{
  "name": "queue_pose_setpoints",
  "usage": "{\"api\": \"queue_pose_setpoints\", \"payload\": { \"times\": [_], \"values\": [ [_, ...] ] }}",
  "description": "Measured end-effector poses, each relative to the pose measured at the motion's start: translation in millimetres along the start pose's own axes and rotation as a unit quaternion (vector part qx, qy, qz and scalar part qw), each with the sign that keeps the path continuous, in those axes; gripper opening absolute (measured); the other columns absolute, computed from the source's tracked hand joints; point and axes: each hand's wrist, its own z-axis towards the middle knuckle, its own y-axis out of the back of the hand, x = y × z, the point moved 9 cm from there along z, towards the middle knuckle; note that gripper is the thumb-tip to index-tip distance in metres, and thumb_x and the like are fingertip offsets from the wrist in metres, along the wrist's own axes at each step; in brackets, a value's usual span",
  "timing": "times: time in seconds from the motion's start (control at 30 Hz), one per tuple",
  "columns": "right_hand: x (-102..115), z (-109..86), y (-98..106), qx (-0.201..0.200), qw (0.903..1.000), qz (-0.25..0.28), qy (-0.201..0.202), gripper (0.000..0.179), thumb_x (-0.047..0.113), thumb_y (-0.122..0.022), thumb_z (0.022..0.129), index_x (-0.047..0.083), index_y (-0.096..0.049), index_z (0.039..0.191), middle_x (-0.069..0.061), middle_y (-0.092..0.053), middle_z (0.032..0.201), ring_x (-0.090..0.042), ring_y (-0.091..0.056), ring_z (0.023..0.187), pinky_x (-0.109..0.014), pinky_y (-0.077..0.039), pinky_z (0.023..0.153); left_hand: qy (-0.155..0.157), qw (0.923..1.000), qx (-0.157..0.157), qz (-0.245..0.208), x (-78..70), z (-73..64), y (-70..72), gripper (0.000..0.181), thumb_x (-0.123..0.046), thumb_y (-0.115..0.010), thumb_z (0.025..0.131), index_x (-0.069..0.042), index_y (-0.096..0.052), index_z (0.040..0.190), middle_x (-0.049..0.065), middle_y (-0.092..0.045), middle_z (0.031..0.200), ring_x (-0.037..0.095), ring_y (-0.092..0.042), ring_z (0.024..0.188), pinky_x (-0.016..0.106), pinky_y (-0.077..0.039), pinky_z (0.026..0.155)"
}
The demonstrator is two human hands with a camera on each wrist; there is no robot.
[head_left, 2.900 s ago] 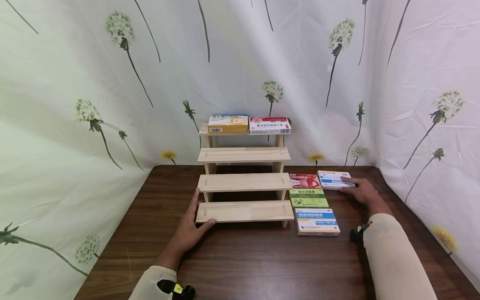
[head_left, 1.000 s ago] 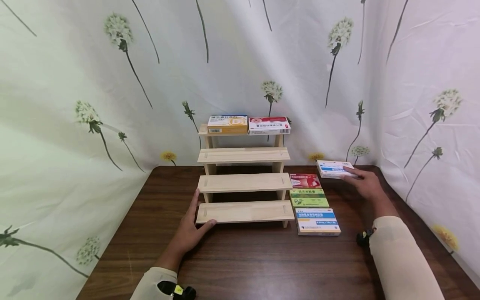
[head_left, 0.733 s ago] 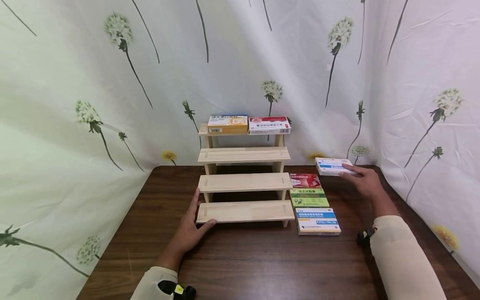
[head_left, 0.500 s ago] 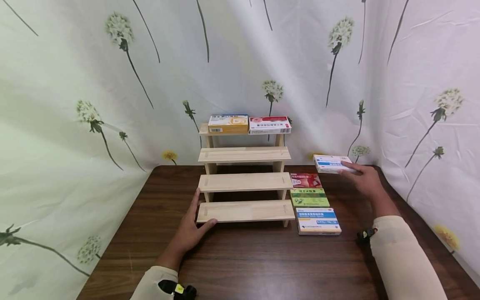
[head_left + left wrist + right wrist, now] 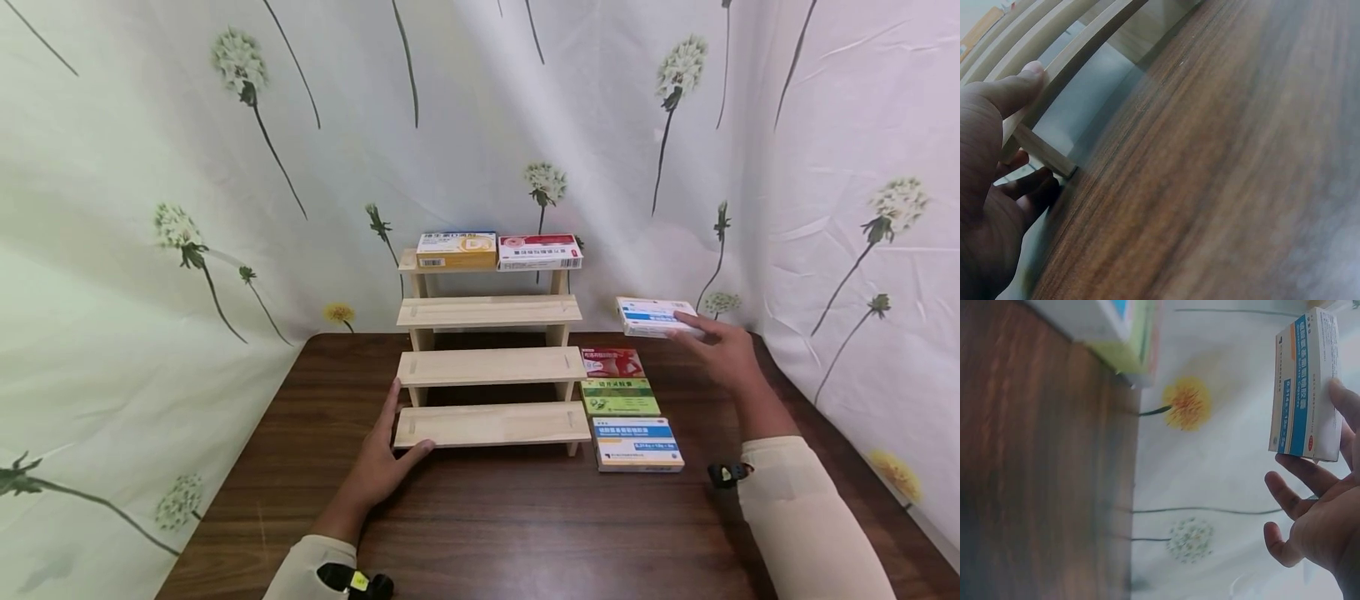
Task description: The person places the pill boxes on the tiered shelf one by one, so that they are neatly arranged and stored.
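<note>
Right of centre, the right hand [image 5: 722, 357] pinches one flat white-and-blue cardboard box [image 5: 647, 317] midair. Left of centre, the left hand [image 5: 378, 462] clasps one pale wooden four-tier stand [image 5: 491, 424]. Two look done up top, a yellow-and-white carton [image 5: 456, 250] and red-and-white carton [image 5: 538, 252]; four seem left, counting a red carton [image 5: 611, 363], green carton [image 5: 618, 397] and blue-banded carton [image 5: 637, 445] on the brown wooden table [image 5: 487, 525].

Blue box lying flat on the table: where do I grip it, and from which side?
Probably best by its right end, coming from the right. The blue box has its left end beside the shelf, its far edge along the green box. The right end juts past the green box, so both long edges look free to pinch there. The right hand holds another box.
</note>
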Motion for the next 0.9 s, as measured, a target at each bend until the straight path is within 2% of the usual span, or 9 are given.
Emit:
{"api": "queue_pose_setpoints", "payload": {
  "times": [0.07,0.13,0.3,0.5,0.6,0.67,0.77,0.83,0.9],
  "values": [
    [6.6,-1.9,-0.8,-0.006,0.9999,0.003,0.01,0.076,0.062,-0.071,0.101,0.019,-0.053,0.161,-0.024,-0.038,0.175,-0.047,-0.049,0.143,-0.049,-0.049,0.098,0.002,1.0,-0.001,0.001,0.3,-0.7,0.1,0.116,-0.032,-0.085,0.099,-0.039,0.001,0.177,0.025,-0.044,0.17,0.045,-0.048,0.154,0.068,-0.037,0.123],
    [13.2,-4.2,-1.7,-0.011,0.9997,0.008,0.019,0.073,0.06,-0.072,0.102,0.019,-0.054,0.16,-0.023,-0.04,0.174,-0.045,-0.05,0.141,-0.044,-0.047,0.094,0.004,1.0,-0.001,-0.001,0.6,-1.3,0.0,0.116,-0.033,-0.085,0.099,-0.039,0.001,0.177,0.024,-0.044,0.169,0.045,-0.049,0.153,0.068,-0.038,0.123],
    [31.5,-9.8,-3.6,-0.025,0.998,0.02,0.055,0.066,0.053,-0.074,0.103,0.019,-0.058,0.158,-0.02,-0.046,0.171,-0.046,-0.053,0.145,-0.038,-0.048,0.094,0.006,1.0,-0.001,-0.006,0.9,-1.9,-0.1,0.116,-0.032,-0.085,0.098,-0.039,0.0,0.177,0.024,-0.046,0.169,0.044,-0.051,0.152,0.067,-0.039,0.122],
    [52.5,-15.1,-3.4,-0.046,0.9936,0.019,0.102,0.06,0.046,-0.076,0.104,0.017,-0.062,0.155,-0.018,-0.048,0.169,-0.045,-0.054,0.148,-0.014,-0.045,0.086,0.002,1.0,-0.002,-0.006,0.7,-0.8,0.2,0.116,-0.031,-0.085,0.098,-0.04,0.0,0.177,0.023,-0.047,0.168,0.043,-0.051,0.151,0.066,-0.039,0.122],
    [60.8,-18.3,-5.0,-0.053,0.9917,0.019,0.115,0.058,0.041,-0.077,0.104,0.015,-0.064,0.153,-0.018,-0.05,0.168,-0.046,-0.055,0.147,-0.007,-0.043,0.082,0.002,1.0,0.0,-0.007,0.5,-1.1,0.1,0.116,-0.032,-0.085,0.098,-0.04,0.0,0.176,0.023,-0.045,0.169,0.044,-0.05,0.153,0.067,-0.039,0.122],
    [66.8,-20.5,-6.0,-0.06,0.9899,0.012,0.127,0.055,0.038,-0.078,0.103,0.014,-0.065,0.152,-0.019,-0.053,0.166,-0.045,-0.057,0.144,-0.011,-0.047,0.085,0.001,1.0,0.0,-0.008,0.2,-1.2,0.2,0.116,-0.032,-0.085,0.099,-0.04,0.0,0.177,0.024,-0.045,0.169,0.045,-0.05,0.153,0.067,-0.038,0.122],
    [75.4,-22.7,-8.7,-0.066,0.9869,0.007,0.147,0.052,0.032,-0.08,0.103,0.013,-0.067,0.15,-0.023,-0.054,0.164,-0.049,-0.056,0.146,-0.038,-0.058,0.101,-0.001,1.0,-0.001,-0.008,-0.5,-1.0,0.3,0.115,-0.031,-0.085,0.099,-0.039,0.0,0.177,0.025,-0.044,0.169,0.045,-0.05,0.153,0.067,-0.039,0.122],
    [81.1,-24.5,-10.4,-0.069,0.985,0.012,0.158,0.051,0.028,-0.081,0.102,0.012,-0.068,0.149,-0.025,-0.055,0.163,-0.05,-0.055,0.148,-0.06,-0.054,0.109,-0.003,1.0,-0.001,-0.007,-0.9,-0.8,0.1,0.116,-0.03,-0.085,0.099,-0.039,0.0,0.177,0.025,-0.044,0.169,0.045,-0.049,0.153,0.067,-0.039,0.122],
    [85.8,-26.1,-12.2,-0.07,0.9835,0.017,0.166,0.05,0.026,-0.081,0.102,0.011,-0.069,0.148,-0.026,-0.054,0.162,-0.053,-0.052,0.15,-0.072,-0.046,0.113,-0.002,1.0,-0.001,-0.006,-1.1,-0.4,-0.3,0.116,-0.03,-0.085,0.099,-0.039,0.0,0.177,0.025,-0.044,0.17,0.045,-0.049,0.154,0.066,-0.039,0.122]
  ]
}}
